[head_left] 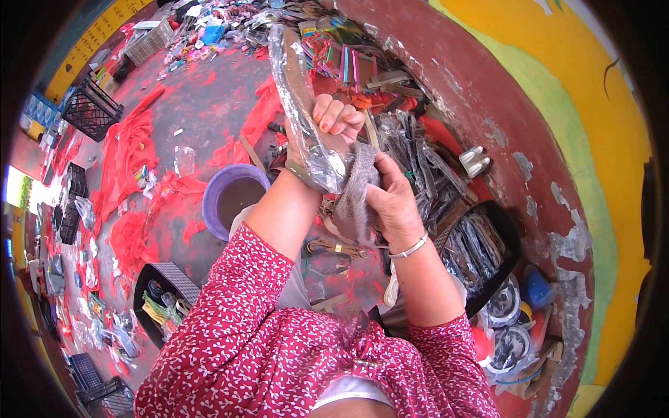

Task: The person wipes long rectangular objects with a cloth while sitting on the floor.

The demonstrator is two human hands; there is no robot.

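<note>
My left hand [337,117] has its fingers curled round a long, flat brown strap [301,104] partly covered in shiny clear plastic. The strap runs from beyond my left hand down to my left wrist, tilted in the air. My right hand [398,202] is closed on a fuzzy grey cloth [361,174], with the thumb and fingers pinching it. This cloth hangs down beside the strap's lower end and seems to touch its plastic. A bangle circles each wrist.
A purple bucket [211,202] of murky liquid stands left of my forearm. To the right lie a heap of plastic-wrapped dark strips [418,164] and a black crate [512,237] of similar ones. A peeling red wall [519,132] bounds the right. Red cloth [132,153] litters the floor.
</note>
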